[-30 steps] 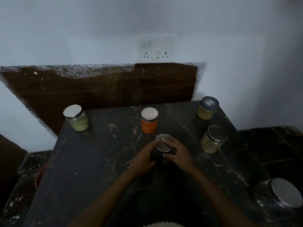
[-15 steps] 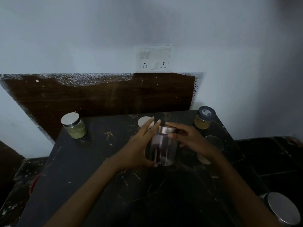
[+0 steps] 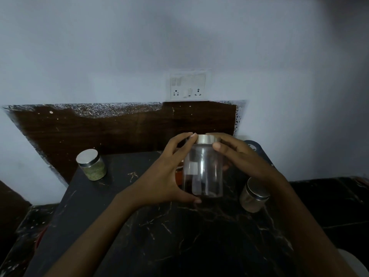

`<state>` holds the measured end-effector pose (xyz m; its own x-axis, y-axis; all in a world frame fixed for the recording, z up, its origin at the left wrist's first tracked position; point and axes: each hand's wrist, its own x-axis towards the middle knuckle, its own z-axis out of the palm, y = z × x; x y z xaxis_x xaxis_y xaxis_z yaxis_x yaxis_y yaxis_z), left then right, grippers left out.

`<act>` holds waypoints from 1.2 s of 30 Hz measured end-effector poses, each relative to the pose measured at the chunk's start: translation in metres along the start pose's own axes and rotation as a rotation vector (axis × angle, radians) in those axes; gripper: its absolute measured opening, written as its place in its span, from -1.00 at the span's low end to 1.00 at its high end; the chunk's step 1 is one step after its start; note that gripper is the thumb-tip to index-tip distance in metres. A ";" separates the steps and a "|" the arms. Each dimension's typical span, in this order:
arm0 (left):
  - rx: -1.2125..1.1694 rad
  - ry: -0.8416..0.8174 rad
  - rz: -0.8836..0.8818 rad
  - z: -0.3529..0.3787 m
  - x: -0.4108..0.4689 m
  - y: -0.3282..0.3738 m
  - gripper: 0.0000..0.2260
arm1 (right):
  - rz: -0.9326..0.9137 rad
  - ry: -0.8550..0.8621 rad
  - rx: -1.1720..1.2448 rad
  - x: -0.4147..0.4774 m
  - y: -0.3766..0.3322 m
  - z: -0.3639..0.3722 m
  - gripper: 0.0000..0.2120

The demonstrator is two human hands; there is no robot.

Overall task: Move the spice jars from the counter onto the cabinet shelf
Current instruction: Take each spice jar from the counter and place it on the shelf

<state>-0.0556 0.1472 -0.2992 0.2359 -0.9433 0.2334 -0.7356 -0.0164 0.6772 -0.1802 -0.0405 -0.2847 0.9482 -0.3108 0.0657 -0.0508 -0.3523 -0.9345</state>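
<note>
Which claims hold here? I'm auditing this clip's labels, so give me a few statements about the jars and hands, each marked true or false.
1. The left hand and the right hand both hold the clear jar. True.
2. The green-filled jar stands at the right edge of the counter. False: it stands at the far left corner.
3. A switch plate is mounted on the wall. True.
4. The right hand grips the pale jar. False: that jar stands untouched on the counter, right of the clear jar.

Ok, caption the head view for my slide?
A clear jar gripped by the left hand and right hand over the dark counter; a green-filled jar and a pale jar stand on it.
</note>
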 end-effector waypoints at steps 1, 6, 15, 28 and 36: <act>-0.025 0.015 -0.006 -0.002 0.000 0.000 0.11 | -0.011 0.003 0.015 -0.001 0.000 -0.001 -0.57; -0.123 0.062 0.005 -0.012 -0.001 0.006 0.11 | -0.114 -0.204 0.153 -0.016 0.009 -0.009 0.06; -0.125 0.006 -0.017 -0.013 -0.004 0.012 0.18 | -0.157 -0.177 0.006 -0.025 -0.002 0.002 0.23; -0.232 0.067 -0.006 -0.012 -0.006 0.017 0.10 | -0.135 -0.196 -0.137 -0.029 -0.005 -0.002 0.32; -0.046 0.023 0.031 -0.001 -0.006 0.020 0.14 | -0.154 -0.180 -0.277 -0.026 -0.001 0.005 0.20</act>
<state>-0.0716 0.1525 -0.2864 0.2288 -0.9352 0.2703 -0.7129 0.0280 0.7007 -0.2038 -0.0278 -0.2869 0.9901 -0.0833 0.1128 0.0378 -0.6162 -0.7867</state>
